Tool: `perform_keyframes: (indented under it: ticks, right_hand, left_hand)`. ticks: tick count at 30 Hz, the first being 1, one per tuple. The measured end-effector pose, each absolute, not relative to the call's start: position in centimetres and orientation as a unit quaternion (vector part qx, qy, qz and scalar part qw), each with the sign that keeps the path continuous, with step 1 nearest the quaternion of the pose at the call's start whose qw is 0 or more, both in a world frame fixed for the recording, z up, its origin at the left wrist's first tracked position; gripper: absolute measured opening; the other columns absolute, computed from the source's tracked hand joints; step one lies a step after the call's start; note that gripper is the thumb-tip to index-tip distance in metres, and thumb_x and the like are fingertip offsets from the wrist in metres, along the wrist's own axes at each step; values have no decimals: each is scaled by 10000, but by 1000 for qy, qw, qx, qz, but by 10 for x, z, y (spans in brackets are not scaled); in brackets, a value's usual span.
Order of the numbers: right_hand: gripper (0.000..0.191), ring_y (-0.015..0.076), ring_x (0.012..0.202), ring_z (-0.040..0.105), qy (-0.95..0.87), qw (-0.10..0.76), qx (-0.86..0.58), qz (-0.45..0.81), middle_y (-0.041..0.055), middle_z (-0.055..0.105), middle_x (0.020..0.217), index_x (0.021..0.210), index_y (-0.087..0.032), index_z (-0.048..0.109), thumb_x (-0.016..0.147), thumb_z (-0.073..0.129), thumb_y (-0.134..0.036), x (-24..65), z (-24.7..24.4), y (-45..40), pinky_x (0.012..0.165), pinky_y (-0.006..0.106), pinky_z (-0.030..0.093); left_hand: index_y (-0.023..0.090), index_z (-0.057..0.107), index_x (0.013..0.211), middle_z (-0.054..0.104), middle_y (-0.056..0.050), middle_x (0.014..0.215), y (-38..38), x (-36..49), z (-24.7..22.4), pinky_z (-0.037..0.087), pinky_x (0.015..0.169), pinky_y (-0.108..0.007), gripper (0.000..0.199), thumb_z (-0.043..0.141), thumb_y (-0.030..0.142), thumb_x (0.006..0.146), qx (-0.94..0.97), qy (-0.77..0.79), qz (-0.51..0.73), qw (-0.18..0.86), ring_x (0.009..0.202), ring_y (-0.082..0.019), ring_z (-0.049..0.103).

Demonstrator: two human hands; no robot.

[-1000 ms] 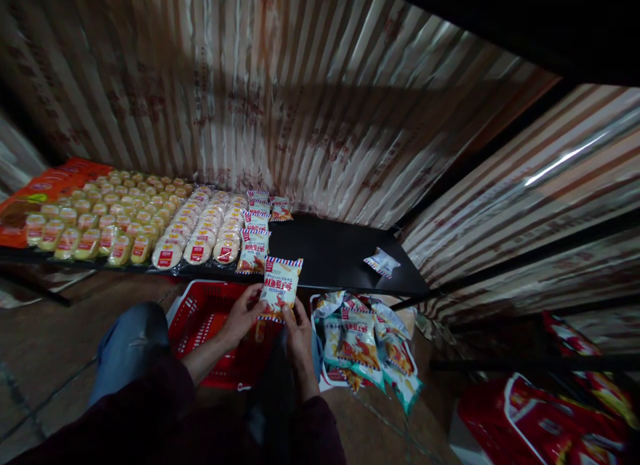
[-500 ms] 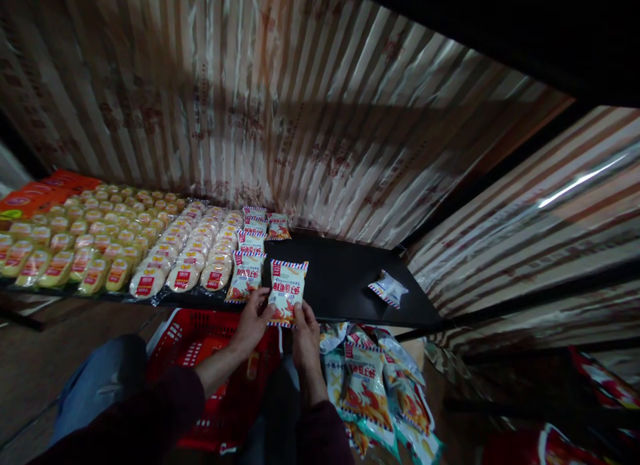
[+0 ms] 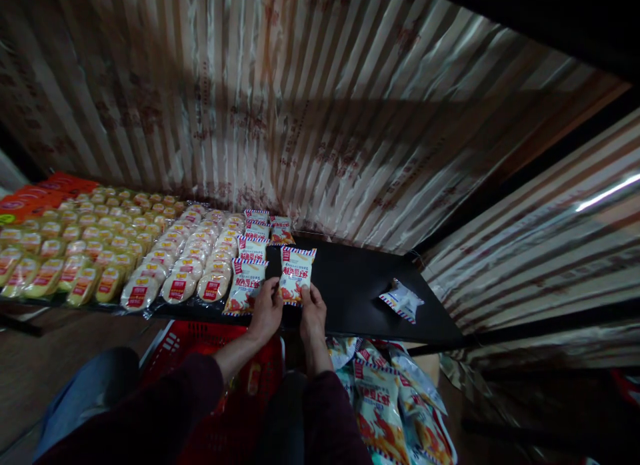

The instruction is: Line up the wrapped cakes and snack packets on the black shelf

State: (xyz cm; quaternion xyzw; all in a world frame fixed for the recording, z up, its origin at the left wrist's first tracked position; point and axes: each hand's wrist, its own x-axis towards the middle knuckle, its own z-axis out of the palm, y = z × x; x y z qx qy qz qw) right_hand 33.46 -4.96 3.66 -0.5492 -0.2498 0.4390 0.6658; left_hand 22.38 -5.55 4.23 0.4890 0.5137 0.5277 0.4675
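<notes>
Between my two hands is a snack bag (image 3: 297,277), white and orange with red lettering and striped ends, held over the black shelf (image 3: 345,278). My left hand (image 3: 268,311) pinches its lower left edge, and my right hand (image 3: 313,313) grips the lower right corner. Just left of it, a row of matching snack bags (image 3: 248,285) runs back along the shelf. One more bag (image 3: 281,231) lies behind, beside the far end of that row. At the shelf's right end rests a bag lying face down (image 3: 403,299).
Rows of round wrapped cakes (image 3: 179,280) and yellow packaged cakes (image 3: 50,273) cover the shelf's left side, with orange packs (image 3: 45,195) beyond. Below stand a red basket (image 3: 200,345) and a pile of larger snack bags (image 3: 380,405). Striped sheeting (image 3: 240,91) hangs behind.
Both hands have carried the snack bag farther back over the shelf, toward the second column. The view has shifted slightly, and the other packs stay where they were.
</notes>
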Motion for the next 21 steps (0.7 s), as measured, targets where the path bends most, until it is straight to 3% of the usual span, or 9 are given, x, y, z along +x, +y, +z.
perform_keyframes:
  ticks: [8,21]
  right_hand:
    - [536,165,687,641,-273,658,-573,406,45,728,833,1072,-146,664,626,673,-443,338,24,8,652,292,521]
    - [523,196,822,655,-336,615,-621,353,71,718,940,1092,-154,640,674,607,-466,343,5,66,771,328,521]
  left_hand:
    - [168,522,1238,532,-132,1288,-27,234,46,310,1099,-411,555,496,61,694,568,550,475,386,1247,-262,456]
    - [114,553,1243,342,-157,1489,16,255,49,174,1166,-440,485,513,153,762,582,573,447,364,1413,-323,217]
